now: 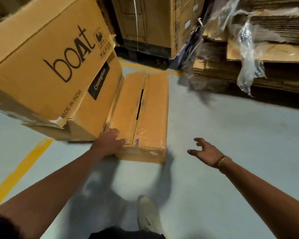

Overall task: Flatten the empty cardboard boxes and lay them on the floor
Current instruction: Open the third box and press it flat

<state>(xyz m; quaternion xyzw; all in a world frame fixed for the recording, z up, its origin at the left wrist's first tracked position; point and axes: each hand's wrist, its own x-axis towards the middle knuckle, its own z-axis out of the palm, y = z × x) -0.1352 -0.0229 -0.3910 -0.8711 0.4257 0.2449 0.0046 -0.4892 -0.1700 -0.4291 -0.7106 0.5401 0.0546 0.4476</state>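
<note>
A long, low cardboard box [145, 111] lies on the grey floor, its taped top seam split open along the middle. My left hand [110, 141] rests on its near left corner, fingers spread flat on the cardboard. My right hand [205, 150], wearing a gold bracelet, hovers open above the floor to the right of the box, fingers curled and apart, touching nothing. A large "boAt" box [47, 54] sits tilted on top of a "Crompton" box [93, 107] just left of the low box.
Stacks of flattened cardboard [248, 66] with torn plastic wrap [247, 61] stand at the right. Tall cartons [145, 21] line the back. A yellow floor line [19, 171] runs at the left. My shoe [149, 214] is on the floor below.
</note>
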